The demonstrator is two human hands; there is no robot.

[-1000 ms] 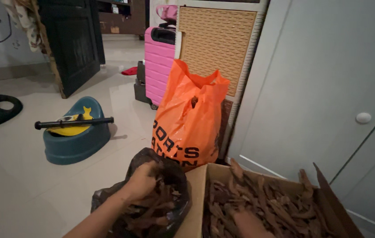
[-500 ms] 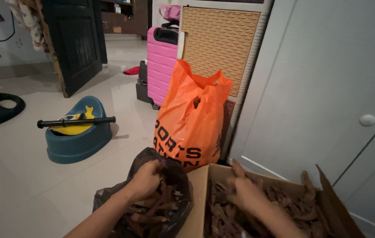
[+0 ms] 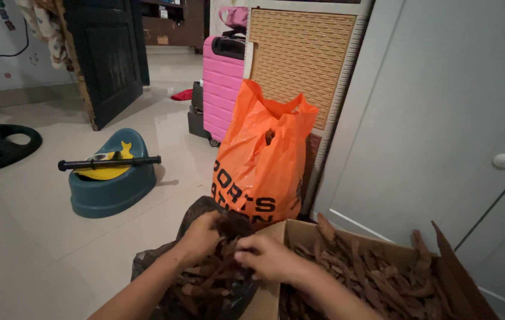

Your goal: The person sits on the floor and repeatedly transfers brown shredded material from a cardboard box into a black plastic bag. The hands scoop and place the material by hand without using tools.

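Note:
A dark plastic bag (image 3: pixel 157 261) sits on the floor at the bottom, filled with dried brown strips (image 3: pixel 205 284). My left hand (image 3: pixel 200 237) grips the bag's far rim and holds it open. My right hand (image 3: pixel 267 258) reaches over the bag's mouth, fingers closed on a clump of the brown strips. To the right stands an open cardboard box (image 3: pixel 451 261) heaped with more of the same brown strips (image 3: pixel 371 275).
An orange plastic bag (image 3: pixel 261 157) stands right behind the dark bag. A teal child's potty (image 3: pixel 113 186) with a black bar (image 3: pixel 110 162) across it sits left. A pink suitcase (image 3: pixel 222 83), a wicker panel (image 3: pixel 303 56) and white cupboard doors (image 3: pixel 436 118) line the back and right.
My right hand has come out of the cardboard box and moved left over the dark bag with brown strips in it. The left hand stays on the bag's rim.

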